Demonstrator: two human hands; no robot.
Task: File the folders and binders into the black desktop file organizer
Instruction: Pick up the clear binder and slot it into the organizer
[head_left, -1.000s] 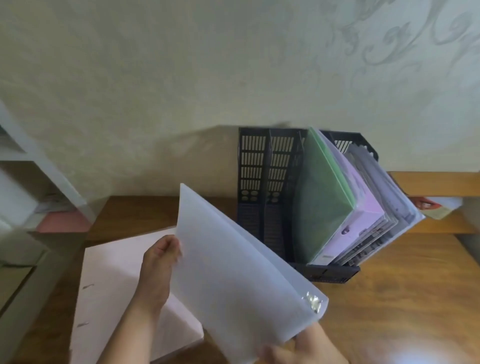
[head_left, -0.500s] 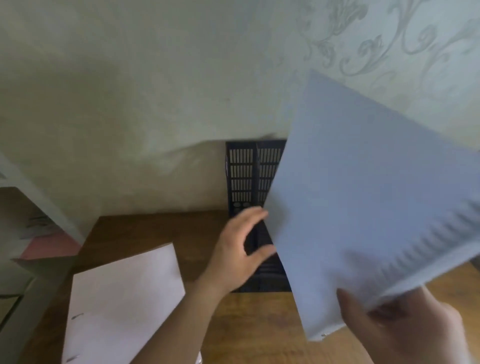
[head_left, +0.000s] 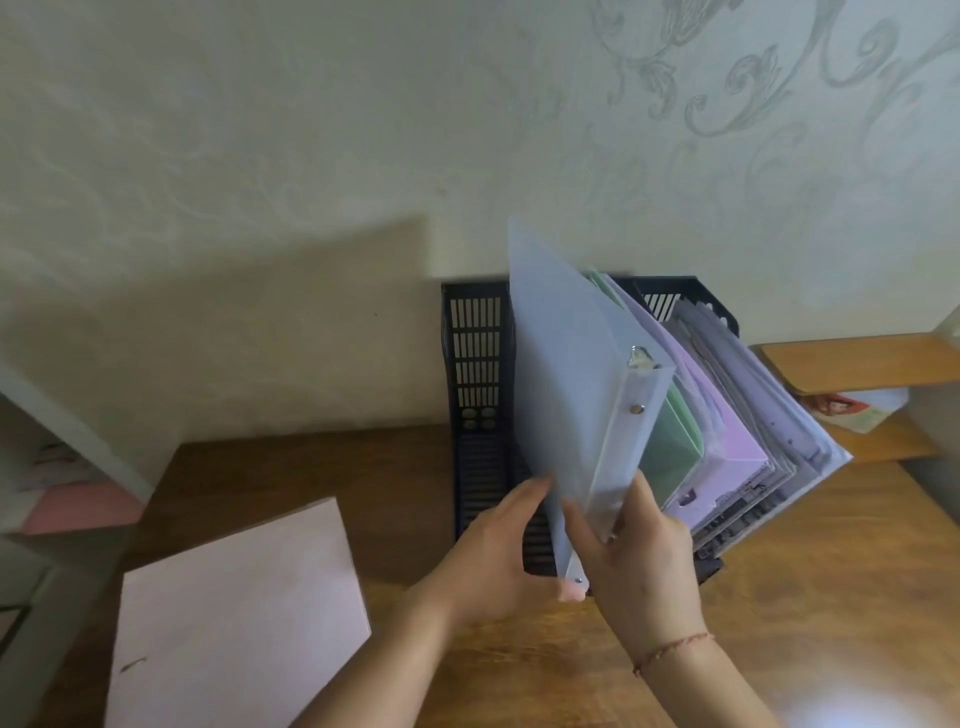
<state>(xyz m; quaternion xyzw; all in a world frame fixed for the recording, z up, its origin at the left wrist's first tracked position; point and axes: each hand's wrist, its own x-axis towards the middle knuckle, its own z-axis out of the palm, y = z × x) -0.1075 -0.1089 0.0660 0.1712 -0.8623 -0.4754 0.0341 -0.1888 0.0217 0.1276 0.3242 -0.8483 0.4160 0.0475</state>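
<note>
- Head view: a person's left hand (head_left: 498, 551) and right hand (head_left: 636, 551) steady a translucent ring binder (head_left: 571, 395) upright at the black desktop file organizer (head_left: 475, 364), spine towards the camera, just left of a green folder (head_left: 670, 452) and a lilac folder (head_left: 727, 441) already filed.
- Both hands grip the binder's lower end, fingers curled round its covers.
- Judged step: seating the binder; next, push it fully down into its slot, then release.
- A pink folder (head_left: 234, 623) lies unfiled on the wooden desk (head_left: 831, 597).
- No writing is legible.
</note>
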